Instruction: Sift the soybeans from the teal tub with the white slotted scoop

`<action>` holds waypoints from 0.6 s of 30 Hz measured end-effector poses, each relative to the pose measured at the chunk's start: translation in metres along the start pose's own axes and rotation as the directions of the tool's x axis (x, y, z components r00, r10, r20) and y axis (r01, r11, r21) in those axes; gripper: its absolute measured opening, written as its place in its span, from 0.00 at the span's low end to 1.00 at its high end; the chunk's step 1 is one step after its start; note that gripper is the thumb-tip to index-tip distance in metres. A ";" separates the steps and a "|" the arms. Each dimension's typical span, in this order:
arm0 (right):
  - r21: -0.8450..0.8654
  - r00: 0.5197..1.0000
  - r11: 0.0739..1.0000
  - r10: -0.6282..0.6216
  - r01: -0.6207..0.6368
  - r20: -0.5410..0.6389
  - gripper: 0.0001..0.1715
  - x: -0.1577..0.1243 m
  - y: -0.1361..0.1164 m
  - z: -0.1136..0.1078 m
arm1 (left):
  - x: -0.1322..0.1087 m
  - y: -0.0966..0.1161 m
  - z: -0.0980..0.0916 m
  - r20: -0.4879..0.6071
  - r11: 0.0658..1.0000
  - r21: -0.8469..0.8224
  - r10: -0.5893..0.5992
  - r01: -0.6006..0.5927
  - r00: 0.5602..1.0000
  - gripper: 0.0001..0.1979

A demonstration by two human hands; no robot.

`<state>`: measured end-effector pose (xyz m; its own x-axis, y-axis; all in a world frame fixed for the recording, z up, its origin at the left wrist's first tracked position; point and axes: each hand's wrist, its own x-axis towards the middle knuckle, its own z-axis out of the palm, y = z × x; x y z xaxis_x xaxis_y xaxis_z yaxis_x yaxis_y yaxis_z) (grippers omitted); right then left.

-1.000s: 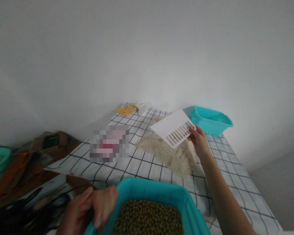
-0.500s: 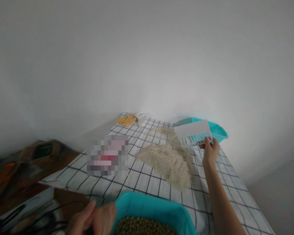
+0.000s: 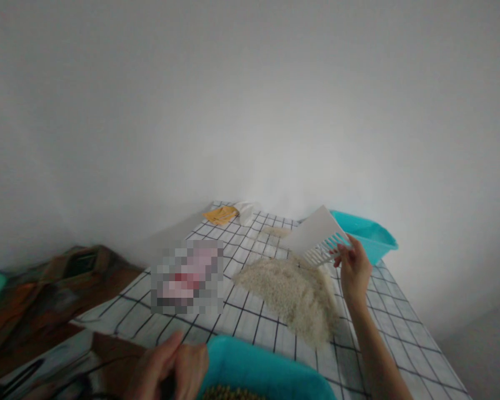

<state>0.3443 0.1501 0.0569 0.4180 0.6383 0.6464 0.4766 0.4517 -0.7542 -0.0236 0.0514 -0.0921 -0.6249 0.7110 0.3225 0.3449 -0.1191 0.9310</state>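
My right hand (image 3: 354,266) grips the slotted edge of a flat white plastic piece (image 3: 314,236), tilted above the back of a pale, grainy heap (image 3: 291,294) on the checked cloth (image 3: 241,314). At the bottom, my left hand (image 3: 169,366) is closed, fingers curled, beside the left rim of a turquoise tub (image 3: 266,364) that holds small greenish-brown round grains (image 3: 231,393). A dark thing shows between the left fingers, too unclear to name.
A second turquoise basin (image 3: 369,236) stands at the back right by the wall. Yellow cloth (image 3: 220,215) and a white crumpled item (image 3: 245,212) lie at the back. A blurred pinkish item (image 3: 191,275) is on the left; cables and a box (image 3: 62,355) are lower left.
The white piece has tilted and shifted left and slightly down with my right hand. The view has moved a little, so the table and tub sit lower in it.
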 end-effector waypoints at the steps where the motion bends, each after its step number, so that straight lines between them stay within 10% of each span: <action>1: -0.020 0.999 1.000 -0.012 0.012 0.034 0.24 -0.002 -0.002 0.002 | -0.006 0.006 0.000 -0.071 0.997 0.078 0.013 -0.008 0.997 0.33; 5: -0.102 0.992 0.994 -0.035 0.047 0.118 0.22 -0.008 -0.006 0.010 | -0.008 0.015 -0.006 -0.224 0.990 0.140 0.060 -0.029 0.973 0.31; 9: -0.138 0.989 0.989 -0.033 0.053 0.146 0.22 -0.007 -0.004 0.012 | 0.008 0.016 -0.007 -0.027 0.951 -0.308 0.002 -0.011 1.000 0.39; 18: -0.175 0.959 0.975 -0.087 0.138 0.269 0.17 -0.010 -0.011 0.015 | -0.034 0.065 -0.030 0.342 0.936 -0.329 -0.004 0.124 0.940 0.36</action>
<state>0.3233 0.1483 0.0569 0.1513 0.7405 0.6548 0.6576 0.4191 -0.6260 -0.0005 -0.0014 -0.0381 -0.3492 0.9056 0.2407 0.0152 -0.2513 0.9678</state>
